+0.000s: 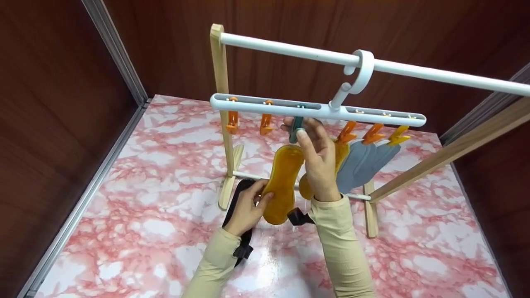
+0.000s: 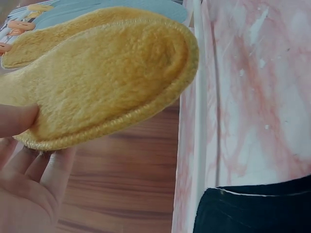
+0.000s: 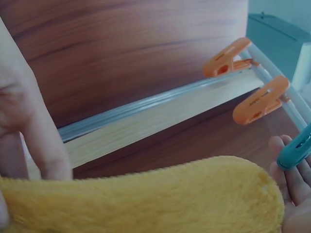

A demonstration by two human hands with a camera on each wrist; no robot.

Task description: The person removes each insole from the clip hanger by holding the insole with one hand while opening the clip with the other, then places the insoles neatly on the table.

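A fuzzy yellow insole hangs from my left hand, which pinches its edge between thumb and fingers. The left wrist view shows the insole's plush face and stitched rim. My right hand is up at a teal clothespin on the white clip hanger, thumb on its near side and fingers behind it. The insole's upper end lies just below this clothespin, apart from it. A second yellow insole and grey insoles hang to the right, partly behind my right hand.
Two orange clothespins dangle at the hanger's left end. Orange and yellow clothespins hold the pieces on the right. The hanger hooks over a white rod on a wooden stand. A black item lies below my left hand.
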